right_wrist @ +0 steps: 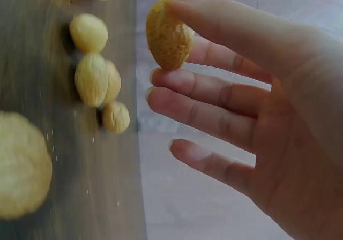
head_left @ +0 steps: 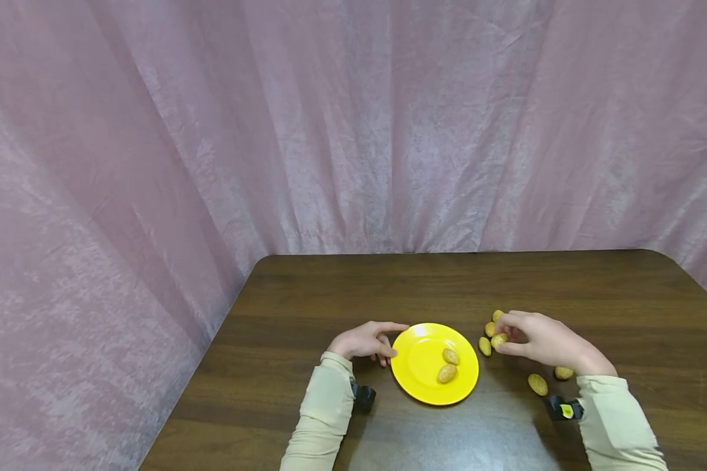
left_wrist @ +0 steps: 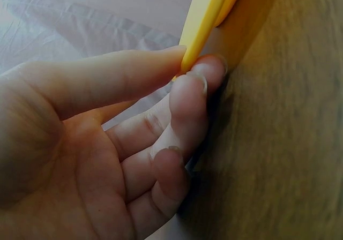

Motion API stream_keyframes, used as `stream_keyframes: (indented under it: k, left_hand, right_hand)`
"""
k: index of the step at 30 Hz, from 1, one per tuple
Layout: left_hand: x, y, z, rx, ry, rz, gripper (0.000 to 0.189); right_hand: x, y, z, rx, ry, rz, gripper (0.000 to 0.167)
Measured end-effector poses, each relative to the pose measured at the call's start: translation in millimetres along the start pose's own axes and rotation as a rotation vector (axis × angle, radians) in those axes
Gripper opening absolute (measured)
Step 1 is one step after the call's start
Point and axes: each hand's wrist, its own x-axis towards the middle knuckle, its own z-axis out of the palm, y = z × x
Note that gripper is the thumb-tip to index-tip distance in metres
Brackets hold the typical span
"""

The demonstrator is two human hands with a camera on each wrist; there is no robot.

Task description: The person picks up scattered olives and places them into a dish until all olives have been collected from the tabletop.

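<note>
My left hand [head_left: 366, 341] pinches the left rim of a yellow plate [head_left: 409, 376]. In the left wrist view the thumb [left_wrist: 139, 71] lies on the rim, with fingertips curled against its other side. Two walnuts, a smaller one [head_left: 450, 356] and a larger one [head_left: 446, 373], lie on the plate's right half. Right of the plate, my right hand [head_left: 544, 337] holds a tan, rough-shelled walnut [right_wrist: 169, 35] between thumb and fingers. Close to that hand several more walnuts [head_left: 485, 347] lie grouped on the table, partly hidden by its fingers.
Two other walnuts, one nearer the front [head_left: 538, 384] and one partly behind the right wrist [head_left: 563, 373], lie on the brown wooden table [head_left: 330, 281]. A pink curtain [head_left: 389, 131] hangs along the table's far edge and left side.
</note>
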Motion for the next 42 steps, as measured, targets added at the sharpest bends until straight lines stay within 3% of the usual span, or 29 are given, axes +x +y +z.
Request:
stream_keyframes:
  k: [10,22,35,42]
  left_hand:
    - [-1.1,1.3,0.4,-0.001,-0.001,-0.003,0.056]
    - [-0.1,0.7,0.5,0.012,0.001,0.003,0.056]
    - [0.5,-0.6,0.8,0.013,-0.006,0.01,0.056]
    - [1.3,-0.6,0.4,0.023,-0.01,0.019,0.057]
  right_hand:
    - [10.0,-22,9,-0.006,0.035,-0.063,0.012]
    - [28.9,-51,41,-0.074,0.098,-0.156,0.013]
    - [34.7,-64,65,-0.16,0.125,-0.245,0.021]
    - [36.3,-65,69,-0.176,0.114,-0.236,0.019]
